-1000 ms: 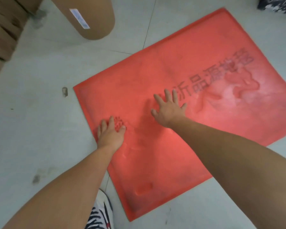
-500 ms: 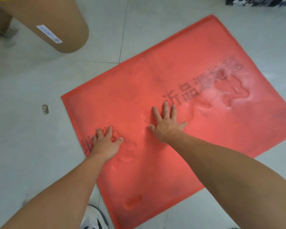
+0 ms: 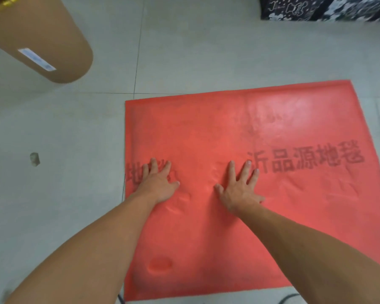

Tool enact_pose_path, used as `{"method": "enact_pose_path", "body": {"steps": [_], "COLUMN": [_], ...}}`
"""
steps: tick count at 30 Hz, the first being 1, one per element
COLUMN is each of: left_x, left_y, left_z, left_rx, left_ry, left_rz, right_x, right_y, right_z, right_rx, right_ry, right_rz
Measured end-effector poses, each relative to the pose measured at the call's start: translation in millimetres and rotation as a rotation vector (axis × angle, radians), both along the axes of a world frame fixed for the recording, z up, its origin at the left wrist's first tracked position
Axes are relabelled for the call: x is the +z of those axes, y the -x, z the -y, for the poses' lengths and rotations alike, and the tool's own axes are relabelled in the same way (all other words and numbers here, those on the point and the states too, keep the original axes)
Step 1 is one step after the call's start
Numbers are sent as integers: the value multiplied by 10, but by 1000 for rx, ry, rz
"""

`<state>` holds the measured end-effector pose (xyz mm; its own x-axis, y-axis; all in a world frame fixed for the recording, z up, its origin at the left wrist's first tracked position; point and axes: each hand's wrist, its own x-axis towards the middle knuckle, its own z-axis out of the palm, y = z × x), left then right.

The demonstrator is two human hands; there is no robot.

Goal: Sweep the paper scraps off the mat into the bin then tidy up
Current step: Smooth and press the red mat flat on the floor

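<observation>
A red mat (image 3: 206,128) with dark printed characters lies flat on the grey tiled floor. My left hand (image 3: 158,183) presses palm-down on the mat near its left edge, fingers spread. My right hand (image 3: 239,189) lies flat on the mat's middle, fingers apart, just left of the printed characters. Neither hand holds anything. I see no paper scraps on the mat. A large brown cardboard cylinder (image 3: 42,44), possibly the bin, stands at the upper left; its opening is out of view.
A small grey scrap or stain (image 3: 34,159) sits on the floor left of the mat. Black-and-white patterned items (image 3: 325,7) stand at the top right. A dark cable end (image 3: 290,297) shows below the mat's near edge.
The mat now lies square to my view instead of slanted, as it turned or my view shifted. Both hands stay flat on it, sitting nearer its left side.
</observation>
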<state>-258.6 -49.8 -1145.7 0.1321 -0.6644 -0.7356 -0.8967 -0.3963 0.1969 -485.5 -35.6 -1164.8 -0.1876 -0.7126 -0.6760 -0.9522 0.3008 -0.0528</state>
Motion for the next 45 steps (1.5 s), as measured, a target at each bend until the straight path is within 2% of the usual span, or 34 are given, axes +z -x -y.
{"method": "enact_pose_path", "body": {"steps": [13, 28, 45], "left_x": [-32, -102, -57], "left_y": [34, 2, 7], "left_z": [148, 92, 57], "left_rx": [3, -3, -52], "left_ry": [52, 86, 76], "left_rz": [-8, -26, 3], "right_x": [73, 31, -70], "right_y": [46, 9, -14], "right_z": [125, 32, -70], "right_rx": [-58, 14, 25], "right_ry": [-39, 13, 47], "right_rz": [69, -46, -83]}}
